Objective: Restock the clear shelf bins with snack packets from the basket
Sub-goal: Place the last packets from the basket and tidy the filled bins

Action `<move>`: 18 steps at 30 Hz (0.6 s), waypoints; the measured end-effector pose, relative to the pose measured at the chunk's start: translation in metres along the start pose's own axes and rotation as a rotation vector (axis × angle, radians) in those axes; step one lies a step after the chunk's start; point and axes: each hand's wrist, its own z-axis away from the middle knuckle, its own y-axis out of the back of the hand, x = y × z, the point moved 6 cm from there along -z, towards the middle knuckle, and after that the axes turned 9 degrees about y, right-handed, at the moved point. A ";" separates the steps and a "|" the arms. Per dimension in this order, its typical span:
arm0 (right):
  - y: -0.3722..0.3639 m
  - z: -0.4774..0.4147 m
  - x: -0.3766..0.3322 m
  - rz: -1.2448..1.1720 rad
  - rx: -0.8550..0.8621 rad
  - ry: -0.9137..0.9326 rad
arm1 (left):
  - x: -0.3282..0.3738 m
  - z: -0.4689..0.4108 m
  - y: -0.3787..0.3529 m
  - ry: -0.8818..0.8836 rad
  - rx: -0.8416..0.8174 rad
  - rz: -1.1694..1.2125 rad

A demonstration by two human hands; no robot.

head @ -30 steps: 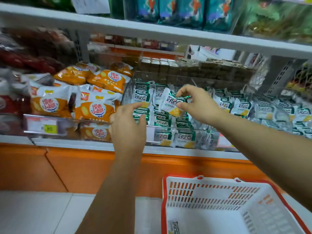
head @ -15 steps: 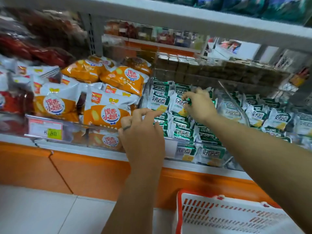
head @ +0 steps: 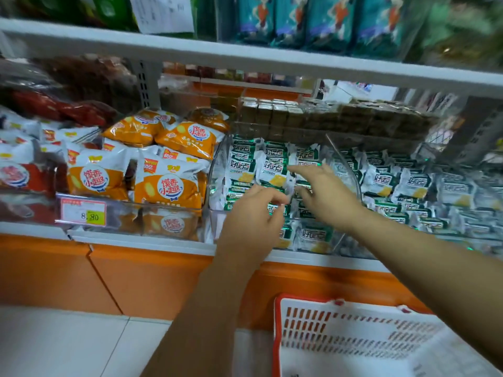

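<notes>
Green-and-white snack packets (head: 273,172) fill a clear bin (head: 215,175) in the middle of the shelf, stacked in rows that lean back. A second batch (head: 413,183) of the same packets lies to the right, beyond a clear divider (head: 343,159). Both hands are over the middle bin. The right hand (head: 328,198) reaches in from the right with its grip spread. Its fingers are straight and fanned toward the left, the forefinger tip is at the right edge of an upright packet, and nothing is held. The left hand (head: 253,217) hovers at the bin's front lip, its back toward the camera. Its grip is loosely bent, with the fingertips just beside the front packets. No packet shows between the fingers, though blur softens them.

To the left, another bin holds orange-and-white packets (head: 170,187), and a price tag (head: 83,213) reading 8.80 is fixed to its front. Behind the green packets sits a row of brown wrapped blocks (head: 326,115). A white upper shelf (head: 245,59) carries teal packets (head: 299,20). Below the bins runs an orange base panel (head: 136,276). At the lower right is a white basket (head: 275,338) with a red rim — its slatted wall faces the camera, well below the hands and apart from them.
</notes>
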 end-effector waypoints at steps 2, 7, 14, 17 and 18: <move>0.014 0.032 -0.009 -0.081 0.056 0.050 | 0.003 0.010 -0.027 0.069 -0.307 -0.026; 0.019 0.112 0.000 -0.185 0.089 0.075 | -0.005 0.039 -0.062 0.089 -0.540 -0.233; -0.065 0.209 0.056 -0.270 -0.152 -0.073 | -0.067 0.100 -0.134 0.056 -0.695 -0.382; -0.123 0.251 0.084 -0.263 -0.376 -0.173 | -0.085 0.117 -0.160 -0.027 -0.703 -0.473; -0.142 0.266 0.091 -0.270 -0.455 -0.206 | -0.092 0.122 -0.167 -0.048 -0.709 -0.491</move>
